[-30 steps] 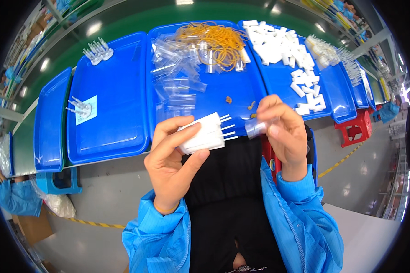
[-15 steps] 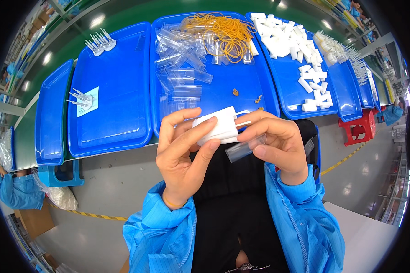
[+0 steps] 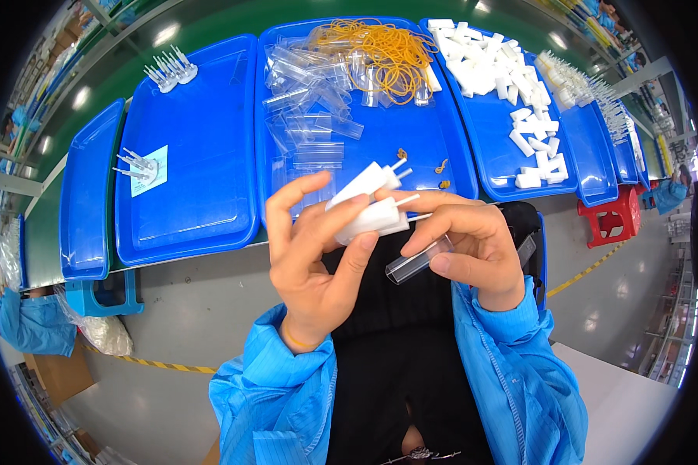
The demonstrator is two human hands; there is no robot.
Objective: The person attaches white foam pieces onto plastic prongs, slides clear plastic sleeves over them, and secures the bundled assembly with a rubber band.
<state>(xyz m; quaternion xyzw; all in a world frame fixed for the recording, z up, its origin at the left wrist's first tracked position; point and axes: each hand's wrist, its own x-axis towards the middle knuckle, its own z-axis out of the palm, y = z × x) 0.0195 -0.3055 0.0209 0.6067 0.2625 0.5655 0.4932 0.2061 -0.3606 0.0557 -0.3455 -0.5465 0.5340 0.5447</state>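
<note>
My left hand (image 3: 310,267) is closed round a bundle of white blocks (image 3: 374,218), with thin white pins sticking out of their right ends. The blocks are slightly fanned, with a gap between the upper and lower ones. Just to the right, my right hand (image 3: 485,240) pinches a short clear plastic tube (image 3: 417,262) between thumb and fingers; the tube slants down to the left, its open end toward me. The right index finger reaches close to the pins; I cannot tell whether it touches them. A yellow rubber band (image 3: 296,341) circles my left wrist.
Behind my hands, a blue tray (image 3: 411,147) holds clear tubes (image 3: 310,85) and yellow rubber bands (image 3: 392,58). To its right, another tray has many white blocks (image 3: 492,66). The left tray (image 3: 194,155) carries upright pinned pieces (image 3: 171,70). A red stool (image 3: 609,221) stands at right.
The white blocks have tilted and spread apart in my left hand, so several pins show. The clear tube has swung in my right hand and sits a little lower and further right.
</note>
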